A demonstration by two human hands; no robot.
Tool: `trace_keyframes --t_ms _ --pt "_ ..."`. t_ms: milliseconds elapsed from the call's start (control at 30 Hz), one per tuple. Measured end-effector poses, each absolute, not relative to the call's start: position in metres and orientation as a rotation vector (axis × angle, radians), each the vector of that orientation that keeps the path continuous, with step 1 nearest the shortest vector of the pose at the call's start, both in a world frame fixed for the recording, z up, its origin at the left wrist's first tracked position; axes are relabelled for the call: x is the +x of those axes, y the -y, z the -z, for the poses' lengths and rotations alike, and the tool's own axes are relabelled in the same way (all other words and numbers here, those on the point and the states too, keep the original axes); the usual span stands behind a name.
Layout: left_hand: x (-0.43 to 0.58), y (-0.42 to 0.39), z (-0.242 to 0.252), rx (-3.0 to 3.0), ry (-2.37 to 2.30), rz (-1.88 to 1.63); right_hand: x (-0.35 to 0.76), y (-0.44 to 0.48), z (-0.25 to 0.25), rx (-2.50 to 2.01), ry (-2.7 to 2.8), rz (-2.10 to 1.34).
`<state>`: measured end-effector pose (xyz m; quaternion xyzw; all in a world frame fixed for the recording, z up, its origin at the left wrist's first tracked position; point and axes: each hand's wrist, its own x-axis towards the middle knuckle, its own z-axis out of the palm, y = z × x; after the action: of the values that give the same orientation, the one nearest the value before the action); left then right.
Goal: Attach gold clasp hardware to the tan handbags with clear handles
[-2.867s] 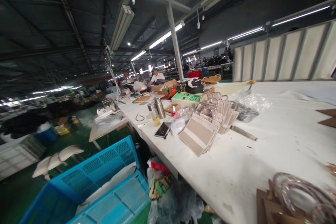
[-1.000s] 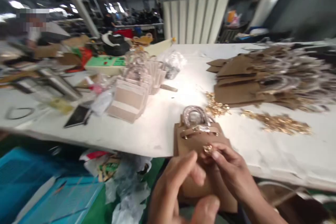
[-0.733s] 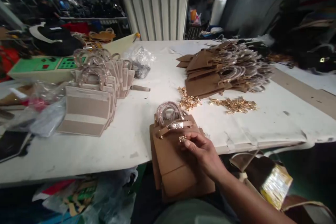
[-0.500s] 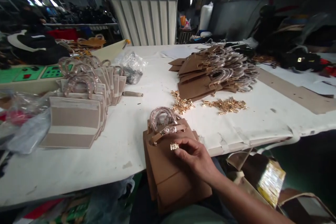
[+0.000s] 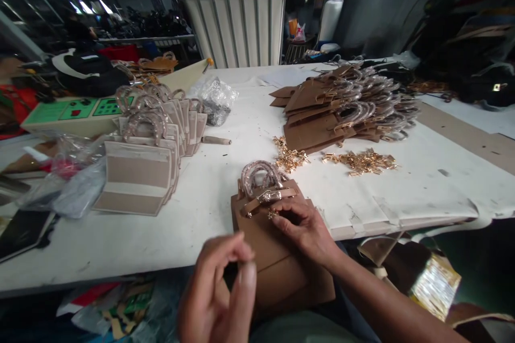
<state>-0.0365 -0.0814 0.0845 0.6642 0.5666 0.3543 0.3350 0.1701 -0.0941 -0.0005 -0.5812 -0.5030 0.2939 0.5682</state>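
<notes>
A brown leather handbag (image 5: 277, 262) lies over the near edge of the white table (image 5: 209, 182), half on my lap. Its plastic-wrapped handles (image 5: 259, 174) point away from me, and a strap with a wrapped metal piece (image 5: 267, 196) crosses its front. My right hand (image 5: 308, 228) rests on the bag and pinches a small gold clasp (image 5: 273, 214) against the flap, just below the strap. My left hand (image 5: 219, 292) hovers low in front of the bag with thumb and fingers pinched together. Whether anything small sits between them is hidden.
Two heaps of gold fittings (image 5: 287, 156) (image 5: 360, 161) lie beyond the bag. A pile of brown bags (image 5: 341, 107) sits at the far right, and a row of beige bags (image 5: 147, 163) at the left. Further left are a green control box (image 5: 76, 112), a plastic bag (image 5: 217, 96) and a phone (image 5: 20, 230).
The view swung from the hall down to the bag. Since half a second ago my left hand has come up into view, and my right hand has slid the clasp up toward the strap.
</notes>
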Motion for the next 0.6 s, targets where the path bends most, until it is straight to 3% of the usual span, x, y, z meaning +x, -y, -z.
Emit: trace_keyframes --t_ms 133,233,400,600 --pt "-0.035 0.023 -0.012 1.879 -1.265 -0.895 0.167 0.092 -0.003 -1.378 1.224 -0.661" --pt "-0.035 0.006 0.014 1.974 -1.315 -0.817 0.163 0.087 -0.008 -1.442 1.249 -0.674" --pt "-0.028 0.005 0.014 1.992 -1.31 -0.885 0.156 0.078 -0.014 -1.367 1.153 -0.825" --pt "-0.008 0.001 0.005 1.302 -1.112 -0.949 0.15 0.071 -0.028 -1.08 1.22 -0.97"
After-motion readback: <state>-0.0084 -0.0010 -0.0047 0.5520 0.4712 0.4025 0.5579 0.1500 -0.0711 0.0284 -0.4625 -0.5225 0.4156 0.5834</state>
